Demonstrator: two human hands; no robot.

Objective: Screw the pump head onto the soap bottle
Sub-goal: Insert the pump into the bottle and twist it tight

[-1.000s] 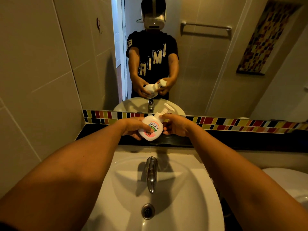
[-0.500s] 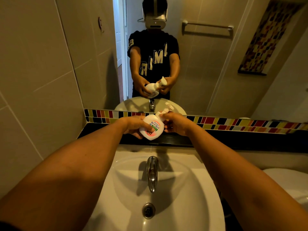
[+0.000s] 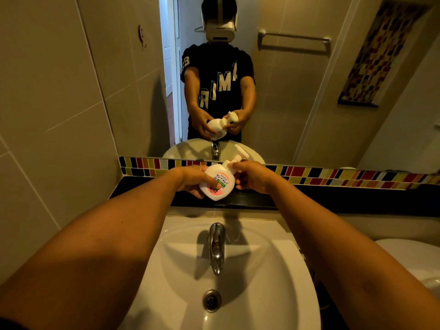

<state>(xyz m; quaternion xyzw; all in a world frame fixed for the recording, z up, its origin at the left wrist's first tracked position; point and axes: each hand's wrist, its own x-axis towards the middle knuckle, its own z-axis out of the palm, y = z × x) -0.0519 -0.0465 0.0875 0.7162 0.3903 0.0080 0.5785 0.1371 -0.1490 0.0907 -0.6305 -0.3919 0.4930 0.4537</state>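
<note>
A white soap bottle (image 3: 217,182) with a pink and green label is held tilted to the right above the black ledge, in front of the mirror. My left hand (image 3: 194,181) wraps its body from the left, thumb across the label. The white pump head (image 3: 237,159) sits on the bottle's neck, its nozzle pointing up and right. My right hand (image 3: 252,176) grips the collar at the base of the pump head. The mirror repeats both hands and the bottle.
A white sink (image 3: 250,270) with a chrome tap (image 3: 216,244) and a drain (image 3: 212,300) lies below my arms. A black ledge (image 3: 333,196) and a coloured tile strip (image 3: 333,177) run under the mirror. A white toilet lid (image 3: 414,260) is at the right.
The pump nozzle has swung round a little on the neck as my right hand's fingers shifted on the collar. The bottle stays in the same spot in my left hand.
</note>
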